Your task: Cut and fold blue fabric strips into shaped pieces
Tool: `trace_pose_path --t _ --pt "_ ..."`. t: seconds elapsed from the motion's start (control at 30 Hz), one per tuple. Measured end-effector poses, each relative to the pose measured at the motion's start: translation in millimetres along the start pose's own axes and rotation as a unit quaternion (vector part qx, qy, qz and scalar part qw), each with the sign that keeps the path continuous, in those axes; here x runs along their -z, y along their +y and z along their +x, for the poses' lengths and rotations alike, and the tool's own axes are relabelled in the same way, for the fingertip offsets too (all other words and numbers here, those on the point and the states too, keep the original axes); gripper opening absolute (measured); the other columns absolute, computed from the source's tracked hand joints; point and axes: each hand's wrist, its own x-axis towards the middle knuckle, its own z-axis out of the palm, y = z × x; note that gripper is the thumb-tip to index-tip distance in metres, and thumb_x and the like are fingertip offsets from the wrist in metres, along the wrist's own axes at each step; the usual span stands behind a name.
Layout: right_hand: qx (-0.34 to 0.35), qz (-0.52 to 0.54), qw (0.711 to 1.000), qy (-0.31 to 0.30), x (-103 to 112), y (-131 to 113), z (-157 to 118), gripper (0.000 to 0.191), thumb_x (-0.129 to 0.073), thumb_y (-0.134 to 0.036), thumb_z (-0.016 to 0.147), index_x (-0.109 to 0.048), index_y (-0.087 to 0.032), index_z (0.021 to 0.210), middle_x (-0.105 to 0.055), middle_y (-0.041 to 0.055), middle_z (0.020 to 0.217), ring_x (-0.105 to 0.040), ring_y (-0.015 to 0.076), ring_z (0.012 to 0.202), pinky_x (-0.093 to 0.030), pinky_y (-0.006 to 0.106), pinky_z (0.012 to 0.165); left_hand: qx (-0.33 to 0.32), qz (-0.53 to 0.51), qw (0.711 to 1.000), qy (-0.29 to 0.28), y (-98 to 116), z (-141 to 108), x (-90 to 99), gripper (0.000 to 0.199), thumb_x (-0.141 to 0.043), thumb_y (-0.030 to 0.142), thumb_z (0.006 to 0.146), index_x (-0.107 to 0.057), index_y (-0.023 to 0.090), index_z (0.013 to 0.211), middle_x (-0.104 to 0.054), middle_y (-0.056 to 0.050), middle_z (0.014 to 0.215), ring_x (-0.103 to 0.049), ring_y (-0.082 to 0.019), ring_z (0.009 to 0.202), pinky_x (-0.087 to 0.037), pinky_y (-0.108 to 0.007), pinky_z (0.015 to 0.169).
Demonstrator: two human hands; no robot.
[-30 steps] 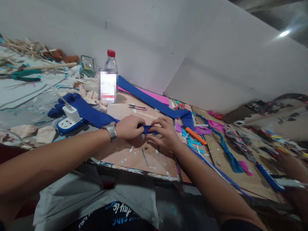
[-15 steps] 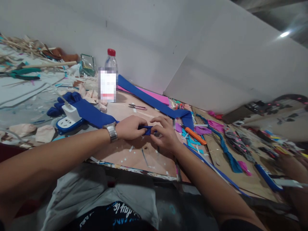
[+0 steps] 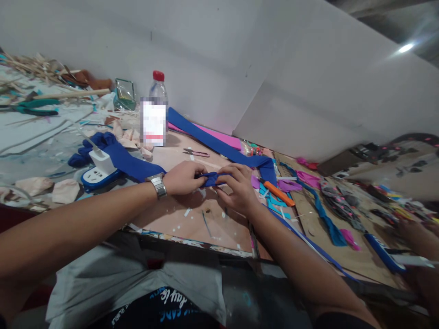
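Both hands grip one long strip of blue fabric (image 3: 211, 178) above the worktable (image 3: 192, 219). My left hand (image 3: 183, 177), with a metal watch at its wrist, pinches the strip between thumb and fingers. From the other side my right hand (image 3: 238, 186) is closed on the same strip, which looks folded or gathered between the hands. Leftward the fabric runs past my left wrist to a bunched end. Another length of it reaches from beside the bottle to the right of my hands. Small thread snips (image 3: 196, 153) lie just beyond my left hand.
A bottle with a red cap (image 3: 158, 76) stands behind. A white plug sits in a blue power strip (image 3: 98, 177) at left. An orange utility knife (image 3: 278, 193) lies right, near teal and pink scraps. Green-handled pliers (image 3: 37, 106) lie far left. Another person's hand (image 3: 416, 235) shows at far right.
My right hand has shifted slightly, its fingers now laid over the blue fabric, and more of the fabric shows between my hands. My left hand has barely moved.
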Motion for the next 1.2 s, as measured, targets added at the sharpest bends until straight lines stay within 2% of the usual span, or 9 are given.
trace_pose_path --t 0.07,0.17,0.47,0.7,0.8,0.93,1.07,1.13,1.2 --pt "-0.002 -0.002 1.0 -0.007 -1 -1 0 0.018 -0.074 -0.02 0.088 -0.07 -0.028 0.104 -0.073 0.0053 0.111 -0.056 0.0311 0.118 -0.036 0.052 0.104 -0.019 -0.012 1.0 -0.016 0 0 -1.6 0.019 -0.058 0.026 0.093 -0.074 0.017 0.088 -0.072 -0.002 0.078 -0.059 -0.016 0.071 -0.036 -0.029 0.066" --pt "-0.003 -0.004 1.0 -0.019 -1 -2 -2 0.012 -0.071 -0.017 0.09 -0.07 -0.028 0.096 -0.073 0.004 0.105 -0.055 0.0308 0.119 -0.034 0.053 0.105 -0.034 -0.012 0.999 -0.026 0 -1 -3.5 0.022 -0.056 0.028 0.095 -0.072 0.017 0.086 -0.07 -0.002 0.076 -0.058 -0.016 0.069 -0.036 -0.029 0.066" --pt "-0.005 0.008 1.0 -0.015 3 -2 0 0.016 -0.065 -0.013 0.091 -0.062 -0.025 0.08 -0.074 0.0004 0.088 -0.059 0.0264 0.102 -0.032 0.05 0.099 -0.015 -0.036 0.999 0.0 -1 1 -2.5 0.02 -0.057 0.029 0.095 -0.07 0.018 0.085 -0.07 -0.001 0.075 -0.059 -0.017 0.07 -0.038 -0.029 0.067" --pt "0.004 -0.013 0.999 0.039 4 0 2 0.014 -0.063 -0.011 0.088 -0.063 -0.025 0.085 -0.073 -0.0001 0.081 -0.063 0.0243 0.089 -0.032 0.047 0.092 -0.007 -0.051 0.998 0.027 -3 2 -4.7 0.018 -0.056 0.027 0.094 -0.067 0.017 0.083 -0.068 -0.001 0.077 -0.058 -0.017 0.072 -0.038 -0.03 0.069" --pt "-0.034 -0.007 0.997 0.063 3 1 2 0.017 -0.064 -0.011 0.084 -0.065 -0.025 0.093 -0.07 -0.0006 0.076 -0.063 0.0241 0.085 -0.033 0.047 0.093 -0.004 -0.069 0.997 0.041 -4 2 -4.9 0.017 -0.055 0.026 0.092 -0.068 0.017 0.084 -0.067 -0.001 0.078 -0.058 -0.017 0.073 -0.04 -0.029 0.07" --pt "-0.068 -0.013 0.994 0.083 2 3 1 0.02 -0.062 -0.01 0.082 -0.066 -0.025 0.095 -0.065 -0.0004 0.075 -0.061 0.0232 0.081 -0.033 0.046 0.094 0.02 -0.098 0.993 0.06 -3 3 -3.8 0.019 -0.053 0.023 0.091 -0.067 0.016 0.081 -0.064 0.0 0.07 -0.056 -0.016 0.068 -0.041 -0.028 0.067" --pt "-0.095 -0.007 0.987 0.129 -1 6 -1 0.012 -0.06 -0.015 0.085 -0.062 -0.024 0.093 -0.06 0.0017 0.076 -0.058 0.0236 0.078 -0.038 0.045 0.087 0.038 -0.113 0.991 0.064 -2 3 -2.5 0.017 -0.053 0.021 0.09 -0.067 0.017 0.08 -0.062 0.001 0.067 -0.054 -0.015 0.065 -0.041 -0.028 0.065" --pt "-0.131 0.034 0.978 0.157 -5 8 -2 0.006 -0.06 -0.021 0.089 -0.058 -0.024 0.094 -0.057 0.0028 0.079 -0.056 0.0234 0.078 -0.041 0.043 0.081 0.039 -0.115 0.99 0.068 -3 2 -2.3 0.017 -0.053 0.02 0.089 -0.067 0.017 0.08 -0.062 0.001 0.068 -0.055 -0.014 0.066 -0.041 -0.028 0.066" --pt "-0.19 0.121 0.955 0.192 -11 13 -3 0.01 -0.062 -0.029 0.092 -0.053 -0.025 0.095 -0.053 0.0019 0.082 -0.054 0.0213 0.076 -0.045 0.04 0.075 0.033 -0.114 0.99 0.076 -4 2 -2.2 0.017 -0.053 0.02 0.089 -0.065 0.017 0.077 -0.062 0.001 0.068 -0.055 -0.015 0.066 -0.041 -0.028 0.067"
